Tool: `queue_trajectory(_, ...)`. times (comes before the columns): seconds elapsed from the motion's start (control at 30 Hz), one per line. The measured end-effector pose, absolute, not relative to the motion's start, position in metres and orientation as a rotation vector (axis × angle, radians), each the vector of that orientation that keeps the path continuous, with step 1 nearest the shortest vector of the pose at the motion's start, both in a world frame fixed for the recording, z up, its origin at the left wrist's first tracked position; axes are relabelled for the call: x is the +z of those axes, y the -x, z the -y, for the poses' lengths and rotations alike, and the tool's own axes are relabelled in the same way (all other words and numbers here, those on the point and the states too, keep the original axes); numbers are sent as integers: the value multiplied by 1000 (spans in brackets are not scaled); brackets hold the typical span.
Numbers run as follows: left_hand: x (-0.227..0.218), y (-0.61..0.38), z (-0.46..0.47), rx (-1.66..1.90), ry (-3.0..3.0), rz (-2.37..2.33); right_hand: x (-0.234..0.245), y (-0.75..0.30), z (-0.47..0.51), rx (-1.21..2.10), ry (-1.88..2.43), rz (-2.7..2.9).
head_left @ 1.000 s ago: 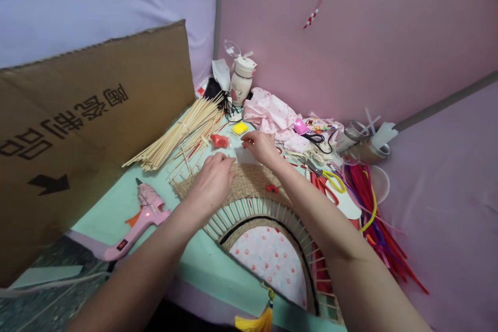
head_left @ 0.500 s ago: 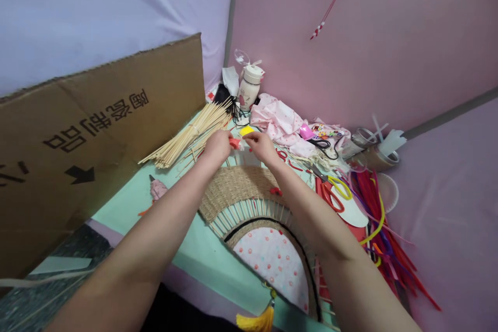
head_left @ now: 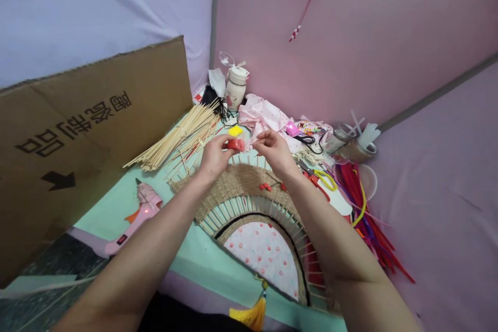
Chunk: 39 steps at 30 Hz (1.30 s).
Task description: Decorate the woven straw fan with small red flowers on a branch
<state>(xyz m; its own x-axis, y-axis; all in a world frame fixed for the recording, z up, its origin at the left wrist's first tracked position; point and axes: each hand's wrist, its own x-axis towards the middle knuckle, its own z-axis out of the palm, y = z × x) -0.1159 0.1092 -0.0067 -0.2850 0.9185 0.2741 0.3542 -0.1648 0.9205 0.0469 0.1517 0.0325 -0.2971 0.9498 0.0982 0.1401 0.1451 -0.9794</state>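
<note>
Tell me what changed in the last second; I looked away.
The left hand left the woven fan, took the red packet off the table and raised it; the right hand moved in beside it. Fan, glue gun and bamboo sticks stayed put.

Left hand (head_left: 212,156), right hand (head_left: 275,149) on red packet (head_left: 235,144) above woven fan (head_left: 243,187).

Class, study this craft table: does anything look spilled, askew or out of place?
Loose sticks lie scattered crosswise beside the tidy bundle, near the left hand, and the glue gun lies on its side at the table edge.
</note>
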Motion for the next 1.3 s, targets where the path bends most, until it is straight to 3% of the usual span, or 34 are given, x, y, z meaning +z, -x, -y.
queue_trajectory(0.17,-3,108,-96,1531,-1733,-1651,42,-55,-137,931,1094,1806)
queue_trajectory(0.57,-1,93,-85,1560,-1799,-1584,41,-63,-126,1088,1121,1773)
queue_trajectory(0.83,-4,91,-86,1546,-1758,-1566,39,-67,-114,400,1078,2103)
queue_trajectory(1.07,-4,89,-81,1429,-1906,-1588,33,-70,-118,537,1034,2086)
queue_trajectory(1.3,1,86,-80,1291,-1918,-1715,29,-70,-117,384,1069,2114)
